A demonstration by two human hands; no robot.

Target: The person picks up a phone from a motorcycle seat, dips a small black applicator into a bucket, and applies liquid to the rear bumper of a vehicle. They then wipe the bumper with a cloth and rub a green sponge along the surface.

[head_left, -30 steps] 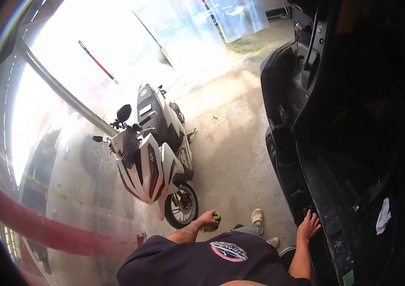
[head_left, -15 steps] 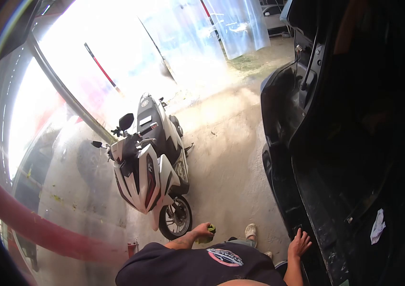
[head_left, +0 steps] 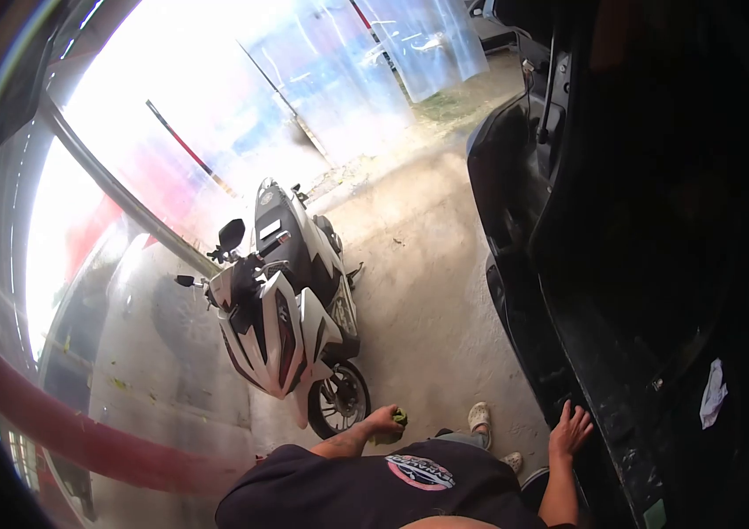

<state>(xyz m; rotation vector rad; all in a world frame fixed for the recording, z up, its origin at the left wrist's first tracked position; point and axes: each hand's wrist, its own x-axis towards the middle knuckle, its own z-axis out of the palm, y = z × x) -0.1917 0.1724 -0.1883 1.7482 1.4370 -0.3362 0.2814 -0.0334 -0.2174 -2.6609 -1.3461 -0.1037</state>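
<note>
My left hand [head_left: 383, 421] is closed around a crumpled green cloth [head_left: 401, 417], beside the front wheel of a white and black scooter [head_left: 282, 326]. On the right, my right hand [head_left: 572, 430] rests with its fingers apart on the lower edge of a large black vehicle body [head_left: 515, 309]. It holds nothing that I can see. The scooter stands upright on the concrete floor, its front toward me.
A curved red band [head_left: 84, 441] crosses the lower left. A metal pole [head_left: 119, 181] slants behind the scooter. Translucent sheeting [head_left: 427, 53] hangs at the back. A white scrap [head_left: 713, 394] lies inside the dark vehicle. My shoe [head_left: 479, 418] is on the concrete.
The view has shifted slightly, so the scooter and both hands appear a little further right. My left hand still grips the green cloth, and my right hand remains on the black edge.
</note>
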